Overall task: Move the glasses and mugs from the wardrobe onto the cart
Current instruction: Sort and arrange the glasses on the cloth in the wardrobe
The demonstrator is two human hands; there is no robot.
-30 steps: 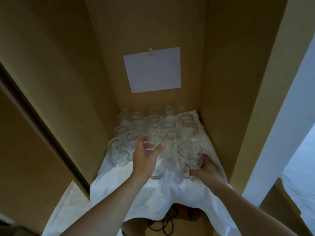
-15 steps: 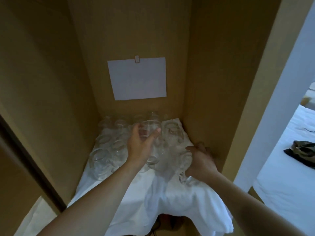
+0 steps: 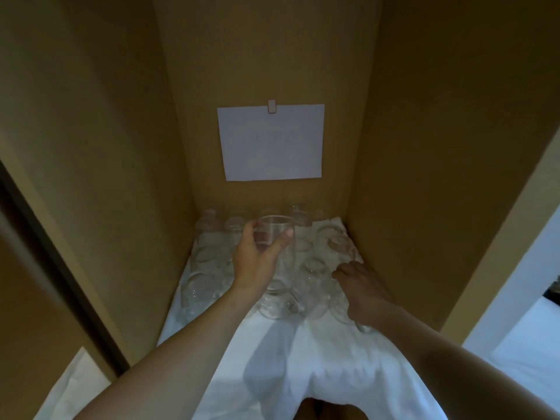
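left of the left hand [image 3: 257, 259], clear mugs [image 3: 200, 286] crowded on the white cloth [image 3: 303, 359] in the wardrobe [image 3: 91, 147]. left hand curled round a clear glass [image 3: 274, 234], raised above the others. behind it, white paper [image 3: 272, 144] on the back wall. right hand [image 3: 366, 295] gripping a mug [image 3: 342, 301] low by the right wall, its fingers partly hidden.

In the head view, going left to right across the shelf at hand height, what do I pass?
Left wardrobe wall → free-standing glasses → left hand holding a lifted glass → right hand on a mug → right wardrobe wall.
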